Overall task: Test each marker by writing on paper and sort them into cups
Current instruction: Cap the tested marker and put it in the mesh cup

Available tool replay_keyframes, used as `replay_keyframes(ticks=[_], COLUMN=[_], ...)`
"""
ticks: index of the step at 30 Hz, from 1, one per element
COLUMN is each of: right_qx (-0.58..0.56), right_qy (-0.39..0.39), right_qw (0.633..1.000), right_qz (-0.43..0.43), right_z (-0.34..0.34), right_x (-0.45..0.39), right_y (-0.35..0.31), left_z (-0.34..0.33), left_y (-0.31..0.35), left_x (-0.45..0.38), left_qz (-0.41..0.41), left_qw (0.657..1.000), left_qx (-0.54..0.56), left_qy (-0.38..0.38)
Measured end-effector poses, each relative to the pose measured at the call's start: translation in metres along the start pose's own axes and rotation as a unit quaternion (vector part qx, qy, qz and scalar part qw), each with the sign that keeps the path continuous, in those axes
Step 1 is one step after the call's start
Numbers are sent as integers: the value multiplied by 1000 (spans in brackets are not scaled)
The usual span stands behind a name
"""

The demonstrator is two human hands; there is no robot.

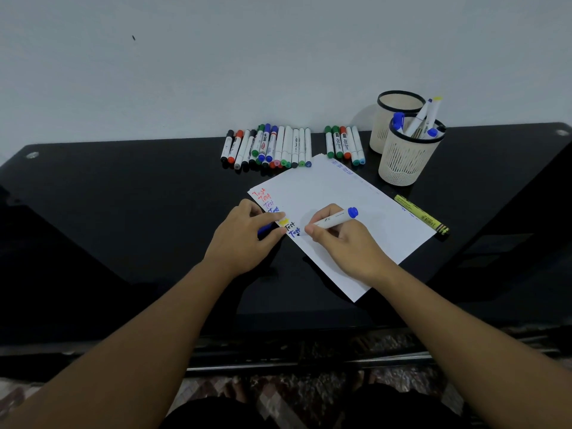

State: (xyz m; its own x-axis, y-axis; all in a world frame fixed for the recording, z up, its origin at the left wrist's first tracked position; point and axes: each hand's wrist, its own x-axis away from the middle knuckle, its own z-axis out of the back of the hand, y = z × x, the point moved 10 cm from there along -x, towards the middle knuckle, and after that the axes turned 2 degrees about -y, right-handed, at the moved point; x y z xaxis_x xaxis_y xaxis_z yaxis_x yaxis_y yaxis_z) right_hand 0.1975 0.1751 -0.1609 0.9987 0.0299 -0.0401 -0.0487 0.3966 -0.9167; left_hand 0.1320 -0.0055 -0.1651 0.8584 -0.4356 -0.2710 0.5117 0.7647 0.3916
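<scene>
Right hand grips a blue marker, left hand its cap; near cup holds markers.

Black table, white paper, beige slotted cups

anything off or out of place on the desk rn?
One thing: a yellow highlighter lies alone, partly on the right edge of the paper, apart from the marker rows and outside both cups. The near cup holds markers; the far cup looks empty. No spills or damage.
</scene>
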Motion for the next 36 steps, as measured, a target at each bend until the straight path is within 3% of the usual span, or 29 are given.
replay_keyframes(ticks=[36], right_qx=[78], right_qy=[7], right_qw=[997], right_qz=[5], right_z=[-3], right_x=[-4], right_y=[3], left_z=[-2], left_y=[-4], left_x=[1], left_qz=[9], left_qw=[1000], left_qx=[-9], left_qy=[1])
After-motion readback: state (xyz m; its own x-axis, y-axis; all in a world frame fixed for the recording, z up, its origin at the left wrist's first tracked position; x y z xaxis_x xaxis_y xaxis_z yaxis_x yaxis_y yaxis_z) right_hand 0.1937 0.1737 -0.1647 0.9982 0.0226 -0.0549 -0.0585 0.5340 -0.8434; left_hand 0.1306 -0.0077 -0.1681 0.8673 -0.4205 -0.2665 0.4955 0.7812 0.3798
